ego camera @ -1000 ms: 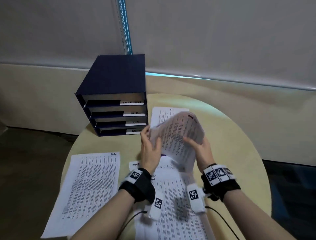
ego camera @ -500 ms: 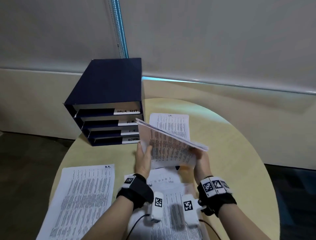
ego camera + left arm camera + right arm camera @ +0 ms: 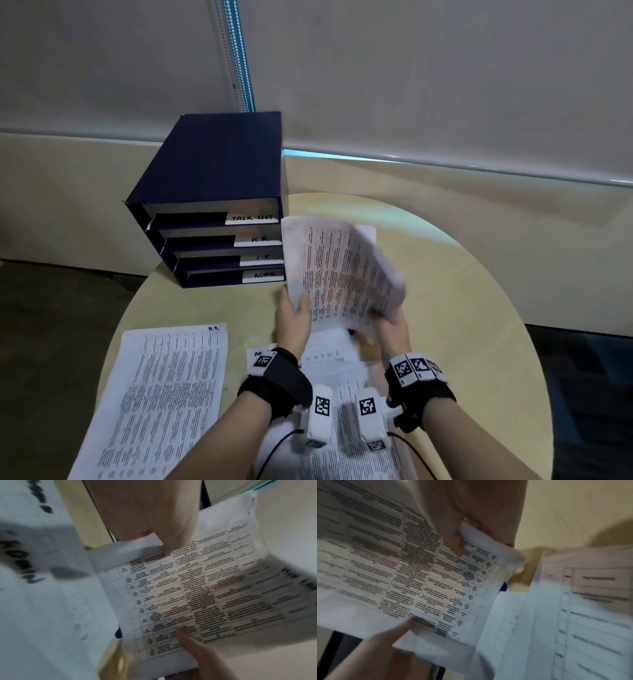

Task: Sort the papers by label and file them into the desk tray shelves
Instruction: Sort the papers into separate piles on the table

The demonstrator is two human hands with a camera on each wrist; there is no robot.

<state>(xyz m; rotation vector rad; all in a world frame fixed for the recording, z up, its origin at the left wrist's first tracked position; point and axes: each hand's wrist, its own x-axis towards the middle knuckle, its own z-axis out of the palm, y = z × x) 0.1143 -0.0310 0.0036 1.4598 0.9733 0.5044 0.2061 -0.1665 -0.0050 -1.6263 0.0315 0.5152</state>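
Your left hand [image 3: 294, 317] pinches the lower left edge of a printed sheet [image 3: 342, 274], thumb on the face and fingers behind it, while your right hand [image 3: 392, 325] pinches the lower right corner the same way; the left wrist view shows both thumbs pressed onto the table of text. You hold the sheet raised above the round bench [image 3: 479, 308], tilted with its printed side toward you and its right edge curling and blurred. It hangs just right of the dark blue desk tray [image 3: 212, 164], which stands at the back left of the bench with four shelves labelled, top to bottom, TASK LIST [image 3: 252, 218], H.R. [image 3: 260, 240], I.T. [image 3: 263, 257] and ADMIN [image 3: 264, 274]. Behind the raised sheet another paper [image 3: 366, 230] lies flat on the bench. A sheet marked H.R. [image 3: 164, 394] lies flat at the front left, well apart from your hands. More papers [image 3: 346, 387] lie overlapped under your wrists, one with a handwritten ADMIN heading visible in the left wrist view.
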